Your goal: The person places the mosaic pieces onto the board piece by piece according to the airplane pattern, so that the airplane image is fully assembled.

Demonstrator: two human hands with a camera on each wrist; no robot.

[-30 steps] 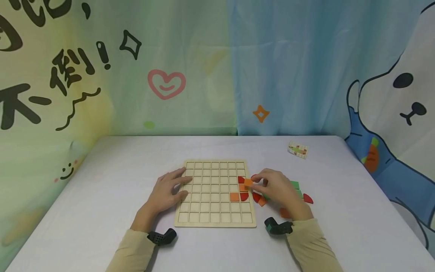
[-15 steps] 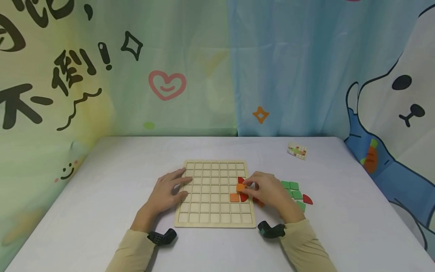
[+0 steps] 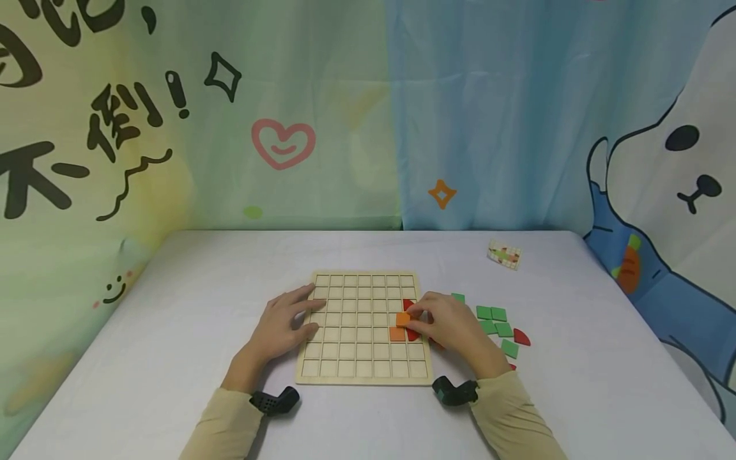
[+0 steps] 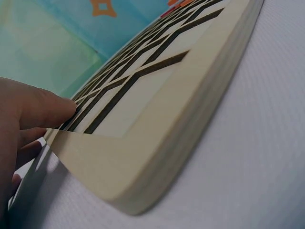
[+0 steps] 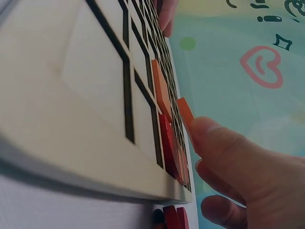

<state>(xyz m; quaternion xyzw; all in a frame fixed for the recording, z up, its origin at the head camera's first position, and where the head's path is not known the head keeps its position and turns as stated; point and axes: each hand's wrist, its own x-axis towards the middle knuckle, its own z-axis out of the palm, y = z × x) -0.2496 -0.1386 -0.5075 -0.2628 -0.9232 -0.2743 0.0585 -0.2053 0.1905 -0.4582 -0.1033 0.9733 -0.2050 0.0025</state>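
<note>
A pale wooden grid board lies on the white table. My right hand pinches an orange square tile between thumb and fingers, just above the board's right side; the right wrist view shows this held tile apart from the grid. Another orange tile sits in a cell, with a red quarter-round tile to its right. Farther back a red tile is partly hidden by my right hand. My left hand rests on the board's left edge, fingers spread; its fingertip touches the rim in the left wrist view.
Several green square tiles lie loose right of the board, near a red quarter-round tile. A small patterned card lies at the back right. A printed curtain hangs behind the table.
My right hand has moved left with the orange tile, from the board's right edge to over the grid, uncovering more green tiles. My left hand stays in place.
</note>
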